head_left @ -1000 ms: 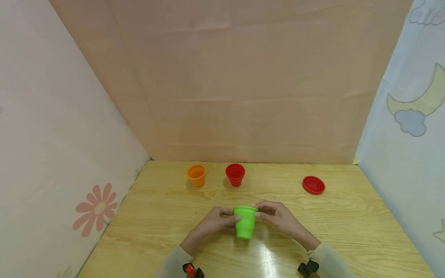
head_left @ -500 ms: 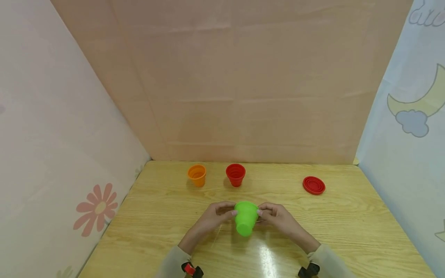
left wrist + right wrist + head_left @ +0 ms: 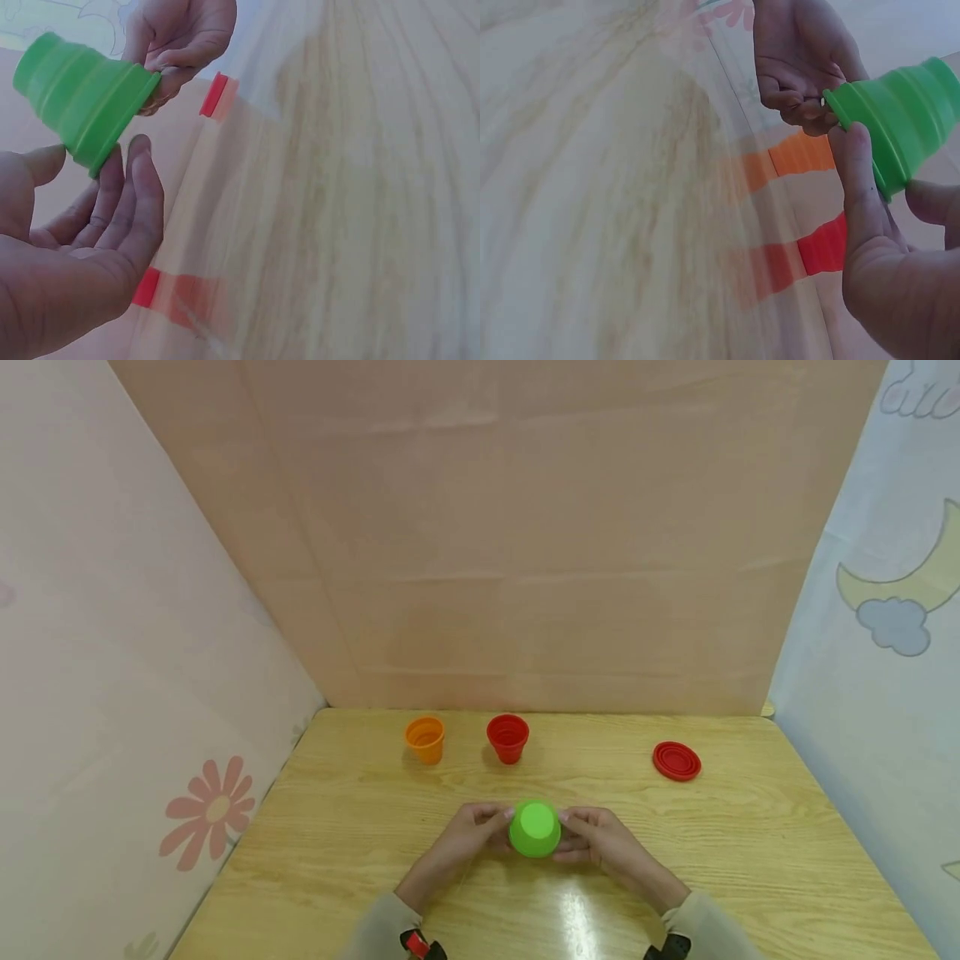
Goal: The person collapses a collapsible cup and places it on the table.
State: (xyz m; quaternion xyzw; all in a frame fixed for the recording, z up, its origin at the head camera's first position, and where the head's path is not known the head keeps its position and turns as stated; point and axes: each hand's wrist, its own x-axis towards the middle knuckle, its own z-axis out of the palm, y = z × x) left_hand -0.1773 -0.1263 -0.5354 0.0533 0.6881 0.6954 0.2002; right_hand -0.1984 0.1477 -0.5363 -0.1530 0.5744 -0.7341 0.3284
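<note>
A green collapsible cup (image 3: 535,830), stretched to its full stepped height, is held above the table between both hands. Its base faces up toward the head camera and its mouth points down. My left hand (image 3: 471,838) pinches the rim from the left, thumb outside; in the left wrist view the left hand (image 3: 82,240) has its fingertips under the rim. From the other side my right hand (image 3: 606,842) pinches the rim likewise, and the right wrist view shows that hand (image 3: 892,247) with thumb and fingers at the cup (image 3: 904,120).
On the wooden table (image 3: 360,827), an orange cup (image 3: 425,741) and a red cup (image 3: 507,739) stand upright at the back. A flattened red cup (image 3: 677,761) lies at the back right. A beige sheet (image 3: 525,543) rises behind, with patterned walls at both sides.
The green cup has tipped over, from upright to mouth down with its base turned up toward the head camera. Both hands have kept hold of its rim. The other cups have not moved.
</note>
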